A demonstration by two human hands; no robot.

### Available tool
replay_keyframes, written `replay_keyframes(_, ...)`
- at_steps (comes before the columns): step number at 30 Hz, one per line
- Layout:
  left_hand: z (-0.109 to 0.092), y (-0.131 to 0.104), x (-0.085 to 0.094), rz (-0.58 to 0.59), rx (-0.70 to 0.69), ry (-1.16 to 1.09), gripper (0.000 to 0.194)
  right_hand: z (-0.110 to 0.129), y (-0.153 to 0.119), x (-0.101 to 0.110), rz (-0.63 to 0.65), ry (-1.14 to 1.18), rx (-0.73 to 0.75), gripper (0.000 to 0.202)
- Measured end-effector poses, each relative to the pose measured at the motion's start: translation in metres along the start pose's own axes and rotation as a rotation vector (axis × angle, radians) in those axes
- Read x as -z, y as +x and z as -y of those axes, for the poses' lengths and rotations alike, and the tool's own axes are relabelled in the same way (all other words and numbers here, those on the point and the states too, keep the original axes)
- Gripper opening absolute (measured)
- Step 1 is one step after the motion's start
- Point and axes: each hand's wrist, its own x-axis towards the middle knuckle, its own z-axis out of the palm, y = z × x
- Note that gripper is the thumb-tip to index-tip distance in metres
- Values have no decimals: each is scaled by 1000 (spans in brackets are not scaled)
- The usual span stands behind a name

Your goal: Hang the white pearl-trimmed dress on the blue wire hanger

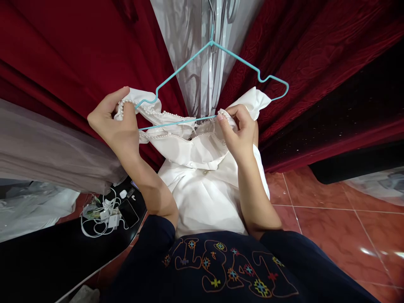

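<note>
A white dress (205, 189) with pearl-beaded edges hangs in front of me, partly on a light blue hanger (186, 63). My left hand (118, 120) is closed on the beaded strap at the left, beside that end of the hanger. On the right, my right hand (238, 130) pinches another beaded edge of the dress near the hanger's lower bar. The hanger's right end sticks out past the white fabric there. Its hook is up at the top centre, in front of pale hanging fabric.
Red curtains (94, 46) hang on both sides. At lower left, a black table (38, 256) carries white cables (104, 214), a phone (128, 213) and small items. Red floor tiles (328, 219) show at right.
</note>
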Motion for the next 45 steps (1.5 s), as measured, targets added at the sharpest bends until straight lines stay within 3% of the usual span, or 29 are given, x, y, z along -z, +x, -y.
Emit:
replay_keyframes(3, -12, -3, 0, 17, -18, 1, 42, -4, 2, -1, -7, -3, 12, 40)
replay_keyframes(8, -35, -1, -1, 164, 120, 107, 45, -11, 3, -1, -51, -23, 46, 42)
replay_keyframes(15, -34, 2, -3, 176, 146, 175, 40, -10, 1, -2, -44, -39, 52, 42)
replay_keyframes(29, -55, 1, -25, 286, 245, 267, 33, -9, 0, -1, -70, -37, 53, 40)
replay_keyframes(34, -49, -11, -37, 313, 211, 303, 41, -9, -1, 2, -76, -42, 68, 38)
replay_keyframes(42, -8, -36, -51, 363, 317, 24, 40, -9, -2, -3, -19, -46, 69, 34)
replay_keyframes(45, -11, -59, -54, 287, 342, -64, 46, -12, 0, -2, 2, -37, 61, 34)
